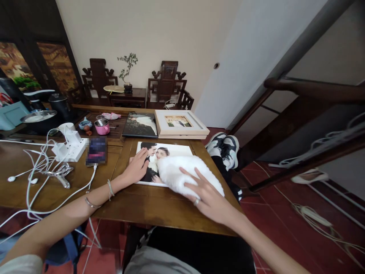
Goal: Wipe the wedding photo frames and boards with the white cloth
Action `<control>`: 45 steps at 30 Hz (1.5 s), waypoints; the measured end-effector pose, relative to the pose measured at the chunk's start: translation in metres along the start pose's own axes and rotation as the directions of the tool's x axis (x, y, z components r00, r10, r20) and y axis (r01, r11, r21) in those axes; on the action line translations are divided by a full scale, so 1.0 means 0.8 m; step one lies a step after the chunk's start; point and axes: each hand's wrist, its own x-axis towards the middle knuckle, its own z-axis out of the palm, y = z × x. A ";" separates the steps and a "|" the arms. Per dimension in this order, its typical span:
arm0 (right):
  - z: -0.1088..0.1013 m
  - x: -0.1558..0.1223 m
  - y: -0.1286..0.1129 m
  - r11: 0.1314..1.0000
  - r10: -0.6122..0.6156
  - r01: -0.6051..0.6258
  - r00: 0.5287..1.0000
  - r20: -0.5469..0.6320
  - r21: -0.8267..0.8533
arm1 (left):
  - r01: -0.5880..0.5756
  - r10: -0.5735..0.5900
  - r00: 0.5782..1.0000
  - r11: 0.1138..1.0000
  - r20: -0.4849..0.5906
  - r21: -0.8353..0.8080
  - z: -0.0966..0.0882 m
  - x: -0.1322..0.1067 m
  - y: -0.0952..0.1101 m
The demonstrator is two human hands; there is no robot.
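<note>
A large photo print (171, 150) lies flat on the wooden table (137, 205). My left hand (137, 167) rests flat on its left part, fingers stretched out. My right hand (203, 192) presses a fluffy white cloth (182, 171) onto the print's right side, fingers spread over the cloth. A ring shows on my right hand, and bracelets circle my left wrist.
Behind the print lie a dark photo album (140, 125) and a white framed picture (180, 123). A phone (96, 151), a white power strip (71, 148), cables, earphones, a metal clip (61, 173) and a pink cup (102, 126) sit on the left. Sneakers (225, 146) show past the table's right edge.
</note>
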 end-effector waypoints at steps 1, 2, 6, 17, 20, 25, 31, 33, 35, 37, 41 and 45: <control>0.000 0.012 0.013 0.999 0.039 -0.039 0.999 -0.009 -0.005 | 0.000 0.000 1.000 1.000 0.002 -0.001 0.000 0.000 0.000; 0.000 0.025 0.025 0.997 0.081 -0.081 0.997 -0.017 -0.014 | 0.001 -0.001 1.000 1.000 0.005 -0.002 0.001 0.000 0.000; 0.003 0.085 0.046 0.960 0.259 -0.262 0.965 -0.043 -0.103 | 0.003 -0.003 1.000 0.999 0.000 -0.036 0.002 0.000 -0.002; -0.001 0.082 -0.047 0.979 -0.194 0.180 0.970 0.150 0.099 | -0.126 0.008 0.938 0.940 -0.348 -0.317 -0.009 0.002 0.000; -0.008 0.040 -0.035 0.973 -0.196 0.177 0.973 0.121 0.150 | -0.114 0.030 0.956 0.954 -0.292 -0.276 -0.008 0.000 0.003; -0.003 0.004 0.029 0.985 0.105 -0.110 0.994 0.044 0.135 | -0.079 0.065 0.990 0.990 -0.122 -0.116 -0.003 -0.003 0.005; 0.011 0.075 0.056 0.872 0.450 -0.422 0.891 -0.065 0.247 | -0.087 0.087 0.994 0.996 -0.060 -0.008 -0.001 -0.003 0.002; 0.014 0.116 0.044 0.871 0.426 -0.386 0.902 -0.074 0.304 | -0.091 0.091 0.994 0.996 -0.063 -0.006 -0.001 -0.002 0.001; 0.018 0.157 0.029 0.883 0.379 -0.337 0.922 -0.073 0.326 | -0.106 0.105 0.992 0.994 -0.070 -0.012 -0.002 -0.001 0.001; 0.022 0.188 0.017 0.897 0.332 -0.292 0.941 -0.068 0.331 | -0.127 0.125 0.989 0.992 -0.083 -0.024 -0.003 0.000 0.001; 0.024 0.204 0.015 0.919 0.263 -0.233 0.963 -0.053 0.318 | -0.130 0.127 0.987 0.991 -0.095 -0.026 -0.003 0.001 0.001; 0.014 0.164 0.054 0.911 0.321 -0.296 0.946 -0.045 0.287 | -0.097 0.096 0.993 0.995 -0.074 -0.004 0.000 -0.001 0.000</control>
